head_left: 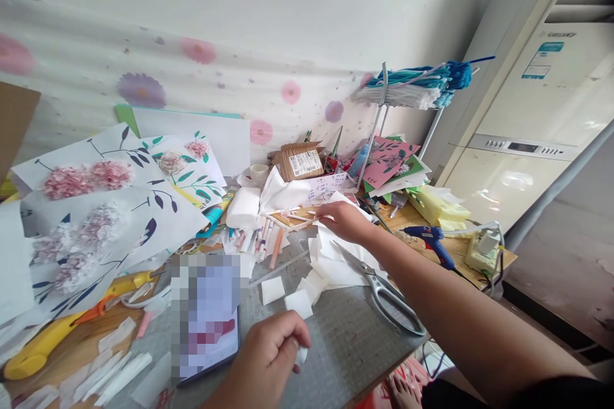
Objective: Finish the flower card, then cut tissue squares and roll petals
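Observation:
My left hand (268, 358) is closed at the front of the grey cutting mat (330, 332), pinching a small white piece (300, 358) that looks like folded tissue paper. Just beyond it lie white paper squares (273, 291). My right hand (343, 220) reaches across to the pile of pens and pencils (268, 233), its fingers drawn together at a thin stick. Whether they grip that stick is not clear. Under my right forearm, scissors (391, 303) with metal handles lie partly over white sheets (340, 262). A phone (211, 319) with a blurred screen rests left of centre.
Paper-flower pictures (91, 230) lean at the left above a yellow-handled tool (48, 342) and tissue strips (112, 377). A cardboard box (300, 163) stands at the back. At right are a blue glue gun (434, 243), a power strip (484, 249) and a rack of pipe cleaners (417, 86).

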Demonstrator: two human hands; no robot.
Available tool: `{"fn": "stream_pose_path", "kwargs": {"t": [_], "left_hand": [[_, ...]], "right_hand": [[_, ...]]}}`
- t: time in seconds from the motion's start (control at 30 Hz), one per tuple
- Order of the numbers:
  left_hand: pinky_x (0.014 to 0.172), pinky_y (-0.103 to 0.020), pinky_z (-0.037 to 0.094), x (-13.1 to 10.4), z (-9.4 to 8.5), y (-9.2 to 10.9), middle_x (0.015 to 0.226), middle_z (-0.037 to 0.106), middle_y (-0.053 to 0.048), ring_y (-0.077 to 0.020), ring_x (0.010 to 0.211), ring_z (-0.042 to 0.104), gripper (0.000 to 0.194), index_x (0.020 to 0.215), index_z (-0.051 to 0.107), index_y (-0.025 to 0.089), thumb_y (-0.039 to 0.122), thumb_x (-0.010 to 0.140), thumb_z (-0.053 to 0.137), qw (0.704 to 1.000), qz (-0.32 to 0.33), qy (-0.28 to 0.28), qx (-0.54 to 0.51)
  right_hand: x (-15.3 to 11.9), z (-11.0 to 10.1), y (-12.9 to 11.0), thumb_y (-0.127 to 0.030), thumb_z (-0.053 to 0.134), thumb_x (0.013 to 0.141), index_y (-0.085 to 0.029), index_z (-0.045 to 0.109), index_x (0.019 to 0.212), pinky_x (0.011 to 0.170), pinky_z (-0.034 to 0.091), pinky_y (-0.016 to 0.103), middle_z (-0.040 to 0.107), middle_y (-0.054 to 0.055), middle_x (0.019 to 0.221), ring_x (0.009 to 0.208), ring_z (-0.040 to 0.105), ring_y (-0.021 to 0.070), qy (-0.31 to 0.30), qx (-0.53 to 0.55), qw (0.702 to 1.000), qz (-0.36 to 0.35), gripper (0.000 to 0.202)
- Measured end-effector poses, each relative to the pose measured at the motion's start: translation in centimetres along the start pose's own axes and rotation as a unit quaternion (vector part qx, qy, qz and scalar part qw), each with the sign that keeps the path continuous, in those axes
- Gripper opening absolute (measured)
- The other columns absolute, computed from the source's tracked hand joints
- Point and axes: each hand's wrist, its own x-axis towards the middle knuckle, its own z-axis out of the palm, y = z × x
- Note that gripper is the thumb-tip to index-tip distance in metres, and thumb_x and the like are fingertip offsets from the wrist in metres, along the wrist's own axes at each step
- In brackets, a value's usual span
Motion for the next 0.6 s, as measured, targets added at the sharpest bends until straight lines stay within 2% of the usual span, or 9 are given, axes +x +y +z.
{"fn": "stream_pose_path", "kwargs": {"t": [0.1, 0.23, 0.33, 0.43, 0.5, 0.6], "left_hand": [[0.066, -0.03, 0.044, 0.3, -0.2, -0.2, 0.067, 0.052, 0.002, -0.0196, 0.068, 0.057, 0.012, 0.074, 0.055, 0.022, 0.026, 0.075, 0.044, 0.998, -0.032, 0.005, -0.044], [0.065, -0.029, 0.041, 0.6, -0.3, -0.5, 0.065, 0.05, 0.003, -0.0185, 0.066, 0.053, 0.013, 0.076, 0.055, 0.022, 0.031, 0.076, 0.046, 0.997, -0.063, -0.002, -0.04], [0.063, -0.029, 0.039, 0.5, -0.1, -0.6, 0.062, 0.05, 0.004, -0.0176, 0.062, 0.051, 0.015, 0.078, 0.056, 0.021, 0.033, 0.078, 0.046, 0.997, -0.075, -0.01, -0.016], [0.062, -0.028, 0.04, 0.4, 0.1, -0.6, 0.063, 0.051, 0.003, -0.0176, 0.062, 0.052, 0.017, 0.077, 0.058, 0.021, 0.036, 0.076, 0.049, 0.998, -0.067, -0.012, -0.009], [0.061, -0.027, 0.041, 0.4, 0.1, -0.6, 0.062, 0.051, 0.004, -0.0172, 0.06, 0.052, 0.017, 0.076, 0.059, 0.022, 0.037, 0.075, 0.051, 0.998, -0.064, 0.004, -0.008], [0.059, -0.025, 0.04, 0.4, 0.1, -0.5, 0.059, 0.051, 0.004, -0.0164, 0.057, 0.052, 0.017, 0.074, 0.06, 0.023, 0.038, 0.074, 0.053, 0.997, -0.062, 0.033, -0.001]], "right_hand": [[-3.2, -0.6, 0.2, -0.021, 0.05, 0.093, -0.019, 0.068, 0.102, 0.073, 0.043, 0.024, 0.074, 0.004, 0.091, 0.08, 0.065, 0.015, -0.017, 0.048, 0.999, 0.016, 0.02], [-6.3, 0.0, 1.7, -0.022, 0.048, 0.093, -0.02, 0.071, 0.098, 0.063, 0.041, 0.023, 0.073, 0.002, 0.073, 0.064, 0.062, 0.0134, -0.051, 0.086, 0.993, 0.065, 0.024], [-6.7, 1.1, 3.2, -0.019, 0.046, 0.091, -0.02, 0.073, 0.102, 0.064, 0.042, 0.024, 0.074, 0.003, 0.075, 0.067, 0.063, 0.0157, -0.06, 0.1, 0.987, 0.114, 0.028], [-6.1, 1.4, 4.1, -0.018, 0.046, 0.091, -0.021, 0.07, 0.114, 0.067, 0.043, 0.025, 0.075, 0.004, 0.085, 0.073, 0.064, 0.0166, -0.056, 0.114, 0.981, 0.148, 0.034], [-5.8, 0.7, 4.6, -0.014, 0.047, 0.088, -0.02, 0.068, 0.118, 0.073, 0.044, 0.024, 0.075, 0.005, 0.096, 0.082, 0.065, 0.0166, -0.047, 0.122, 0.978, 0.161, 0.037], [-6.3, -1.4, 6.0, -0.014, 0.048, 0.086, -0.017, 0.073, 0.102, 0.07, 0.045, 0.023, 0.075, 0.006, 0.09, 0.077, 0.065, 0.0161, -0.035, 0.131, 0.972, 0.192, 0.03]]}}
